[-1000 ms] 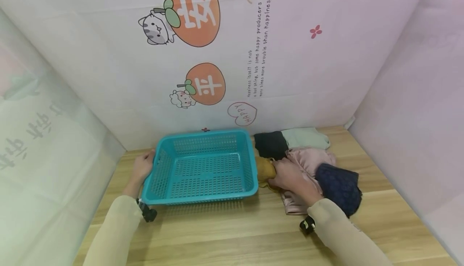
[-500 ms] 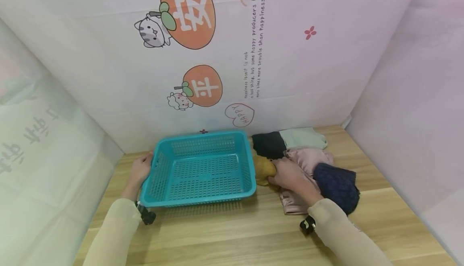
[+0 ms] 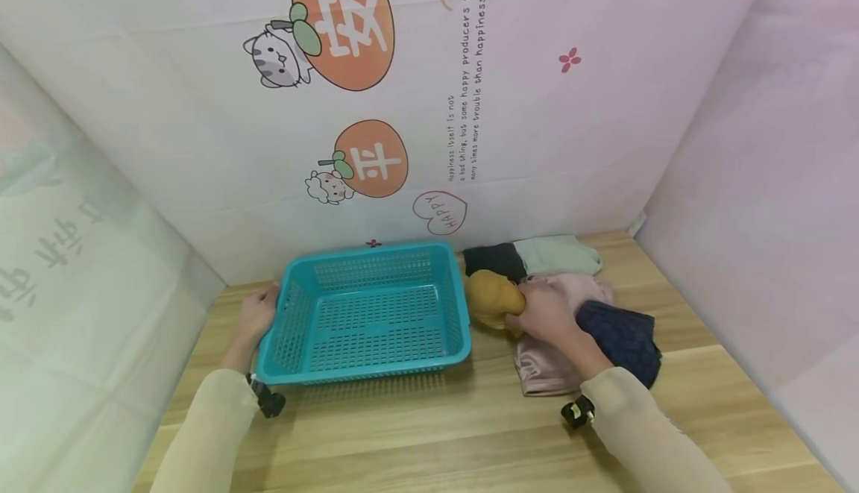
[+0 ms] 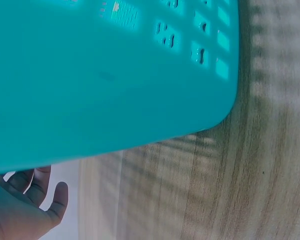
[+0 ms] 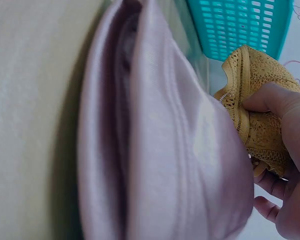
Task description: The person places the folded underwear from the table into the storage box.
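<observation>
My left hand [image 3: 258, 314] grips the left side of the teal plastic basket [image 3: 365, 374]. Its fingers curl at the rim and are partly hidden behind the basket wall in the left wrist view. With my right hand [image 3: 549, 314] I pinch a mustard-yellow lace bra [image 3: 493, 293], just right of the basket. The right wrist view shows the thumb [image 5: 267, 97] on its lace edging and the other fingers beneath. Under and beside that hand lies a pink satin garment [image 3: 540, 374]. Nothing lies in the basket.
Navy patterned fabric [image 3: 619, 340] lies right of the pink garment. Behind are a black cloth piece [image 3: 496, 259] and a pale mint one [image 3: 558, 254]. A printed white sheet [image 3: 530, 127] stands behind the wooden table [image 3: 403, 441], with more sheeting at both sides.
My right hand has lifted the mustard bra slightly up from beside the basket, and its rounded shape shows more fully. The left hand still holds the basket. The head view has shifted slightly.
</observation>
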`<state>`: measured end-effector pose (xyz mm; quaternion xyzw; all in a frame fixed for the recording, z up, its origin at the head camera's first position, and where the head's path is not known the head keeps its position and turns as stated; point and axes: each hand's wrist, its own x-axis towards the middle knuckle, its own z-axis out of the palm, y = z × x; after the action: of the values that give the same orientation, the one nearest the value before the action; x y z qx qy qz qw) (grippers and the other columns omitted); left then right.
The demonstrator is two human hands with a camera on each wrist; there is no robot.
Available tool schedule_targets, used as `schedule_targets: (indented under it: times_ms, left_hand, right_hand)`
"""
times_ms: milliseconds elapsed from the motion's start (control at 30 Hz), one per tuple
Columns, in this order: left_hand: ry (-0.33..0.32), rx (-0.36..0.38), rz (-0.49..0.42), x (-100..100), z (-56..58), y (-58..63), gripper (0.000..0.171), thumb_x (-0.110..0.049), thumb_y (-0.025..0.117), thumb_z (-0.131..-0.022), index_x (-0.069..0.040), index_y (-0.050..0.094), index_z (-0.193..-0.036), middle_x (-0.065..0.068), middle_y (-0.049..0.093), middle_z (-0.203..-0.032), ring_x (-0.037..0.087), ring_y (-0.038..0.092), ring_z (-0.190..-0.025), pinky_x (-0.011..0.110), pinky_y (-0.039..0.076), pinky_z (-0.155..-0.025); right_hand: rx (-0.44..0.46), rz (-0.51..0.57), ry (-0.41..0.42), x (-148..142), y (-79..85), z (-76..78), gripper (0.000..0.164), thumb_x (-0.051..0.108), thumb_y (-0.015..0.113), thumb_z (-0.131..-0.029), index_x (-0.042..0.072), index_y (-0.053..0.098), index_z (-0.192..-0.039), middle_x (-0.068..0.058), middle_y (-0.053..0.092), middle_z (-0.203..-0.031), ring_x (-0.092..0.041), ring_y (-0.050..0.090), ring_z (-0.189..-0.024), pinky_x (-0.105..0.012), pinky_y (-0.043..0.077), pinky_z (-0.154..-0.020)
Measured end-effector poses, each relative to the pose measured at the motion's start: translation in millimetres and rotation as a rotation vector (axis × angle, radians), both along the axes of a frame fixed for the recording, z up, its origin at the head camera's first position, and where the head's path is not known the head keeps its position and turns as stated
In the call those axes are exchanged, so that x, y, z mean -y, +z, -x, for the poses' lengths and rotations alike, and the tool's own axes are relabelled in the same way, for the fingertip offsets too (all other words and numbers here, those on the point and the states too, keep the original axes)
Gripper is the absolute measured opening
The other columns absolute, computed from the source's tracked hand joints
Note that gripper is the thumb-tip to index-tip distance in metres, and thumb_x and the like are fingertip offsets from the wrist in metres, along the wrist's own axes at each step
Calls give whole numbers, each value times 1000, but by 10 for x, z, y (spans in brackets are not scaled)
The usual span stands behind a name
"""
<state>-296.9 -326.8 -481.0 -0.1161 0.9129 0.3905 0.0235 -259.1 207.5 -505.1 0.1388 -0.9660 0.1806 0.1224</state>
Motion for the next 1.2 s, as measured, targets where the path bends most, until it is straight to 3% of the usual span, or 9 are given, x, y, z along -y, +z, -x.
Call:
schedule_targets:
  times_ms: [200, 433, 700, 900, 1200]
  left_hand:
    - [7, 5, -7, -4, -4, 11, 76, -58, 20, -105, -1, 42, -149, 29, 47, -148, 47, 46, -135, 61, 41, -107]
    - [7, 18, -15, 6, -4, 24, 75, -58, 20, -105, -2, 38, -152, 28, 41, -153, 49, 39, -140, 62, 37, -111]
    - [2, 20, -13, 3, -1, 17, 71, -54, 21, -106, -2, 37, -152, 29, 39, -154, 50, 37, -142, 63, 36, -112]
    - [5, 10, -16, -3, -8, 19, 73, -57, 21, -106, -3, 39, -151, 28, 43, -151, 48, 44, -136, 61, 41, -107]
    - [-4, 9, 3, -1, -7, 3, 78, -61, 18, -104, -2, 38, -152, 29, 40, -153, 49, 40, -140, 62, 38, -110]
  right_hand:
    - [-41, -33, -49, -70, 111, -6, 27, 34, 80, -72, 18, 58, -73, 2, 61, -69, -17, 57, -64, -47, 48, -70]
    - [-86, -15, -37, -105, 230, -1, 29, 28, 77, -71, 20, 50, -65, 6, 50, -57, -14, 44, -56, -36, 41, -61]
    - [-89, 2, -48, -67, 429, -27, 28, 29, 77, -74, 19, 52, -67, 4, 54, -60, -16, 48, -58, -36, 40, -59]
    - [-64, 9, -56, 53, 599, -52, 24, 32, 79, -75, 14, 63, -79, -1, 65, -73, -21, 59, -72, -45, 46, -71]
    - [-56, 15, -15, 345, 771, -71, 28, 36, 81, -77, 14, 68, -88, -1, 69, -81, -24, 63, -81, -48, 47, -81]
